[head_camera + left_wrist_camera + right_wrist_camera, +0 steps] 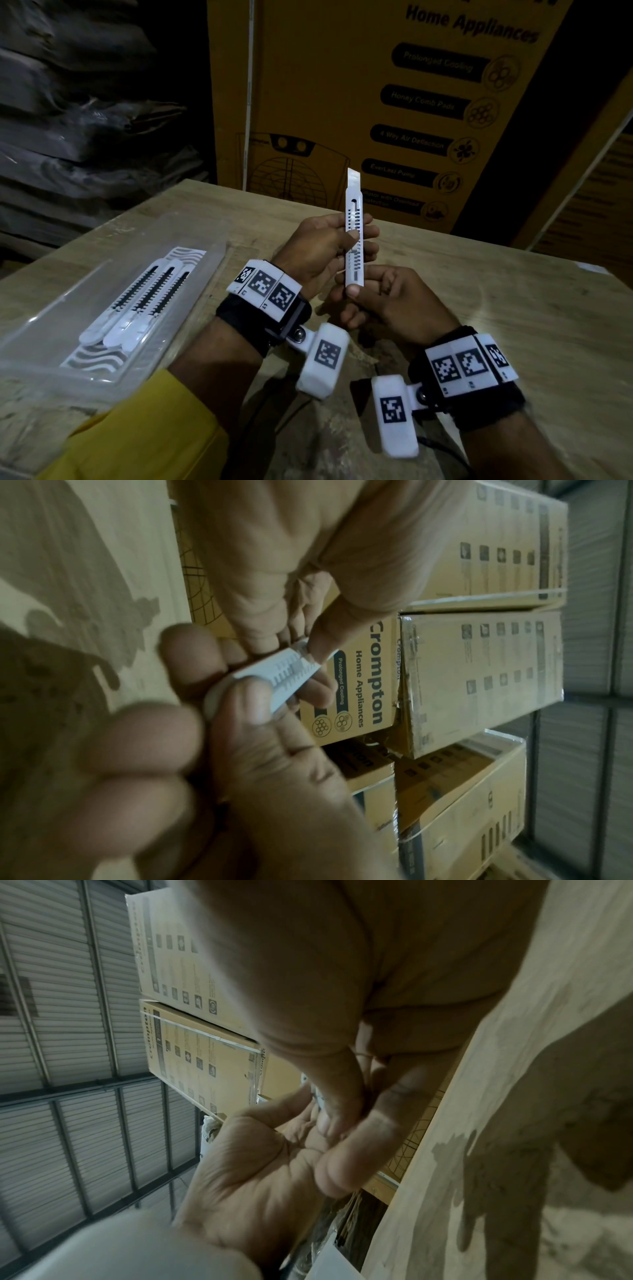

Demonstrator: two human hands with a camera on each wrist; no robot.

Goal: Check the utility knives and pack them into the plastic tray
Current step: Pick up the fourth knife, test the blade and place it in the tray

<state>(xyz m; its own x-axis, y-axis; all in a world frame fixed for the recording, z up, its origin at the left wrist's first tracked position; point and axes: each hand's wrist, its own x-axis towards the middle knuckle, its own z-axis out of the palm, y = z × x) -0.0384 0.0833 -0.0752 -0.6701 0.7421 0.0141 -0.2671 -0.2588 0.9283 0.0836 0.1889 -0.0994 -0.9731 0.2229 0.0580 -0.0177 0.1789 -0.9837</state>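
Note:
I hold a white utility knife (354, 236) upright above the wooden table, with a short piece of blade (352, 174) showing at its top. My left hand (337, 236) grips the middle of the handle, and its thumb rests on the slider. My right hand (359, 291) pinches the handle's lower end. The left wrist view shows the knife (274, 674) between the left hand (308, 647) above and the right hand (240, 702) below. In the right wrist view the right hand (342, 1118) and left hand (260, 1164) hide nearly all of it. A clear plastic tray (191, 274) at the left holds three white knives (137, 308).
The wooden table (513, 308) has bare surface to the right of my hands. Large yellow cardboard boxes (342, 102) stand against its far edge. Dark stacked sacks (68, 120) fill the left background.

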